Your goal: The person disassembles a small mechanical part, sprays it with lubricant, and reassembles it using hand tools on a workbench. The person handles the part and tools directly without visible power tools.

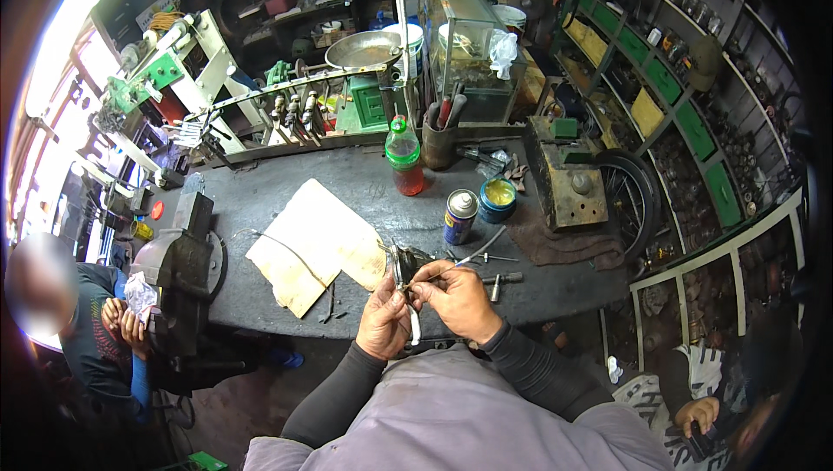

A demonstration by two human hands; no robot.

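Observation:
Both my hands meet over the near edge of the dark workbench. My left hand [386, 319] is closed around a dark mechanical part [398, 264] with a silver lever-like piece [414, 325] pointing down toward me. Pinched in the fingers of my right hand [458, 299] is a thin grey cable [482, 245], which runs up and away to the right. The fingertips of both hands come together at the part, and they hide the spot where the cable meets it. Just right of my right hand lie a small metal socket tool [495, 289] and a thin rod [499, 258].
Cardboard [317, 232] lies left of my hands, near a bench vise [178, 254]. Beyond my right hand stand a spray can [461, 217], an open grease tub [498, 199] and a bottle of red liquid [404, 158]. A brown rag [564, 243] lies right. People sit at both sides.

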